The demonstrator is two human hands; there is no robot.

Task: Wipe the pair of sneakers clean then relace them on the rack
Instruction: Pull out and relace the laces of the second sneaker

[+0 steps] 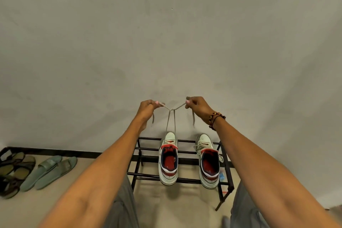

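Note:
Two white sneakers with red and navy linings stand on a black metal rack, toes toward the wall. The left sneaker has its beige lace pulled up taut above it, the two strands crossing near the top. My left hand pinches one lace end and my right hand pinches the other, both raised well above the shoe in front of the wall. Short lace tails hang below each hand. The right sneaker sits beside it with its lace lying loose over the tongue.
A plain grey wall fills the background. On the floor at the left lie green slides and dark sandals. A small blue object lies on the rack by the right sneaker. My grey trouser legs flank the rack.

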